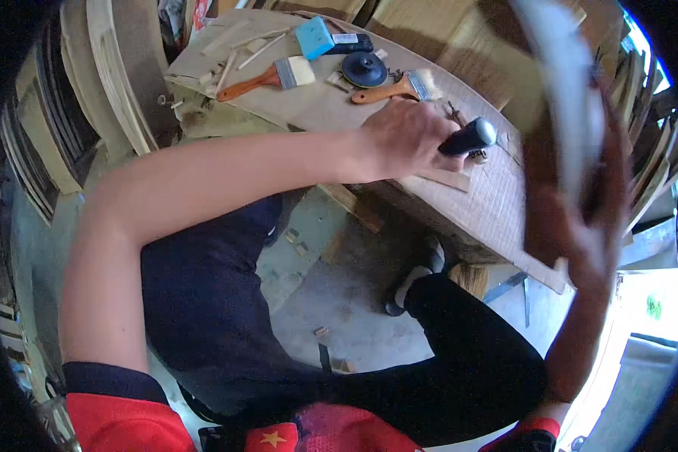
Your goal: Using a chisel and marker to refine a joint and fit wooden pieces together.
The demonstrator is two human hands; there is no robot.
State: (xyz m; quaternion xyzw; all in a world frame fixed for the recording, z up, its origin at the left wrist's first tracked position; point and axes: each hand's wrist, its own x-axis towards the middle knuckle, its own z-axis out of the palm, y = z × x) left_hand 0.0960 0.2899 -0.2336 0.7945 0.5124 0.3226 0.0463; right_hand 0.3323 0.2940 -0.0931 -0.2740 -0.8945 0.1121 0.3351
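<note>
My left hand (408,142) is wrapped round the black handle of a chisel (468,138), whose rounded metal cap points up toward me. Its blade is hidden below the fist. A small flat strip of wood (448,178) lies under that hand, by the bench's near edge. Raised over the right end of the bench, my right hand (591,241) is smeared by motion. It grips a long, pale, blurred object (561,83) whose kind I cannot make out. Just beyond my left hand lies a paintbrush with an orange-brown handle (384,93).
On the wooden bench (497,200) lie another paintbrush (267,78), a round black pad (364,69), a light blue block (314,38) and thin wood offcuts (264,49). Boards (109,68) lean at the left. My legs are under the bench's near edge.
</note>
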